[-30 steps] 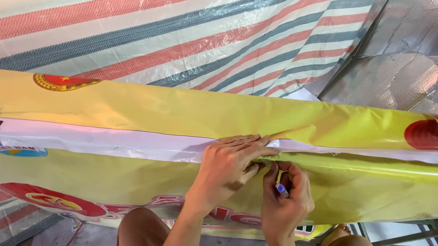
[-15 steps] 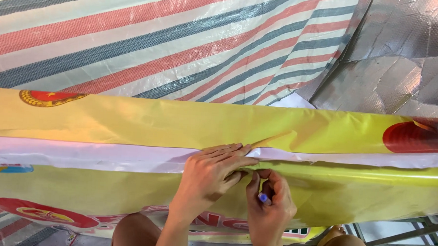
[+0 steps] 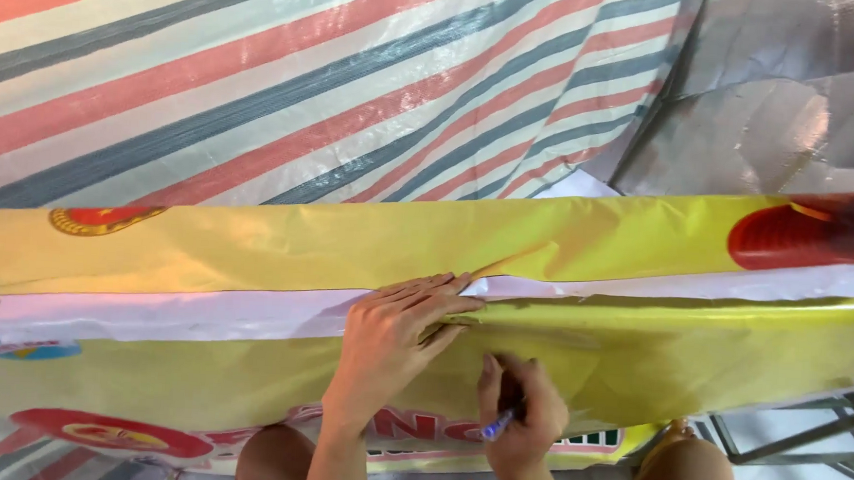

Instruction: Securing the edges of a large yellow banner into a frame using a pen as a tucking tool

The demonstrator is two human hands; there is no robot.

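Note:
My left hand [image 3: 397, 338] lies flat, fingers together, on a long yellow printed banner [image 3: 251, 245], pressing where its folded edge meets a white strip [image 3: 170, 312]. My right hand [image 3: 520, 422] is just to the right and nearer me, closed around a blue pen [image 3: 497, 426] whose tip rests against the yellow sheet. The banner carries red and gold round emblems [image 3: 802, 233] and red lettering along its near edge.
A red, white and blue-grey striped tarpaulin [image 3: 288, 96] covers the area beyond the banner. A silver foil sheet [image 3: 794, 103] lies at the upper right. My knees [image 3: 678, 477] show at the bottom, with a metal frame [image 3: 806, 435] on the floor at the lower right.
My right hand with the pen has slid down and toward me, away from the fold. My left hand stays pressed on the fold. The view has shifted slightly.

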